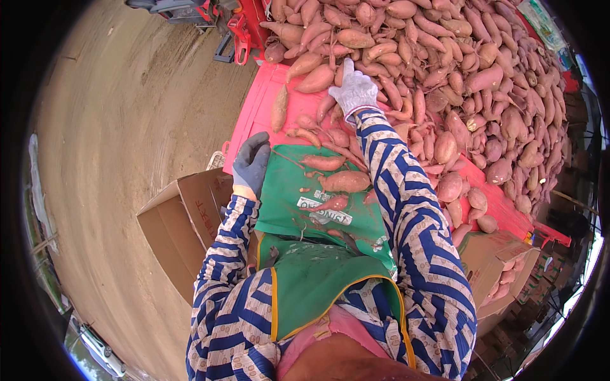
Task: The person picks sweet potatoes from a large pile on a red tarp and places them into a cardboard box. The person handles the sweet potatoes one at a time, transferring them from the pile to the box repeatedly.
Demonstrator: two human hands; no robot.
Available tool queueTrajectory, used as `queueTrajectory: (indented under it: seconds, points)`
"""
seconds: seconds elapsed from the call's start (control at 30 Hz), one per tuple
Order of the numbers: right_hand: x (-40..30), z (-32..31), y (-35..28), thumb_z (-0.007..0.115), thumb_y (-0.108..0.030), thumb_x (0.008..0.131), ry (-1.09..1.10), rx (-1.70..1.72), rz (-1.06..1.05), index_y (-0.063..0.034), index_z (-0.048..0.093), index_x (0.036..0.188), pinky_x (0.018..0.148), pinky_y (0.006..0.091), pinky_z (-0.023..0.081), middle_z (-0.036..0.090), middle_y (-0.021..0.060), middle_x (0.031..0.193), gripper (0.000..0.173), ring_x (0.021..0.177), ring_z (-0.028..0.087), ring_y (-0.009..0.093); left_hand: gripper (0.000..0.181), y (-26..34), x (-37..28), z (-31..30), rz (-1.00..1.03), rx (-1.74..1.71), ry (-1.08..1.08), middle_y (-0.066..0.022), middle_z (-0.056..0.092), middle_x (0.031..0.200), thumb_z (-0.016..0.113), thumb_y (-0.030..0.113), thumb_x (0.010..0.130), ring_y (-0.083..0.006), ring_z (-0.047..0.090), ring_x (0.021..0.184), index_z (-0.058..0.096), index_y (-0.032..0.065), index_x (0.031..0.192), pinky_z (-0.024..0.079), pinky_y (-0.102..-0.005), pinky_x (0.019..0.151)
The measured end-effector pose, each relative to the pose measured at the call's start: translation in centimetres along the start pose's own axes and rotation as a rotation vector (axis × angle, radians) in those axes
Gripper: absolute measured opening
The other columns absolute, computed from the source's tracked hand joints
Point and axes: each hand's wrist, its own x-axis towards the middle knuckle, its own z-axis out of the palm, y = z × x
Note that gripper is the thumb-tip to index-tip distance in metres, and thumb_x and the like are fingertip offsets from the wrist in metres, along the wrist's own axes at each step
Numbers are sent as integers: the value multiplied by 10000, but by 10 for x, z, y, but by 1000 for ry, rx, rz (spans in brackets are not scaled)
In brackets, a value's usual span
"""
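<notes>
A large heap of sweet potatoes lies on a red surface before me. My right hand, in a whitish knitted glove, reaches to the near edge of the heap; its fingers point at or touch the roots there, and whether it grips one is hard to tell. My left hand, in a grey-blue coated glove, is raised at the left edge of a green plastic sheet, fingers curled and apart, holding nothing visible. Several loose sweet potatoes lie on the sheet, among them a thick one below my right forearm.
An open cardboard box stands at my left beside the red surface. Another cardboard box holding sweet potatoes stands at my right. Red metal machinery parts rise at the top left. Dirt ground stretches along the left.
</notes>
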Motion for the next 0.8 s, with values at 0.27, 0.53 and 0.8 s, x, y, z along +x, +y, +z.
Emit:
queueTrajectory:
  seconds: [0.27, 0.53, 0.8]
  points:
    - [-31, -57, 24, 678, -307, 858, -47, 360, 46, -145, 488, 1479, 935, 478, 554, 670, 230, 1284, 670, 1136, 673, 399, 466, 24, 43, 100, -264, -308, -208, -98, 647, 1336, 632, 184, 1023, -199, 671, 1119, 521, 54, 1456, 554, -324, 931]
    - [-48, -82, 57, 729, -384, 916, 120, 410, 110, -77, 710, 1155, 893, 448, 551, 707, 169, 1087, 390, 1032, 684, 366, 295, -23, 59, 128, -764, -1201, -854, -115, 679, 1203, 615, 270, 1029, -250, 678, 1068, 591, 88, 1261, 591, -382, 817]
    - [51, -51, 80, 778, -450, 807, 415, -59, -406, -168, 584, 1355, 892, 475, 518, 655, 98, 1231, 646, 1096, 652, 305, 277, -27, 71, 89, -742, -861, -437, -101, 713, 1126, 614, 242, 1037, -241, 709, 927, 595, 73, 1256, 607, -379, 758]
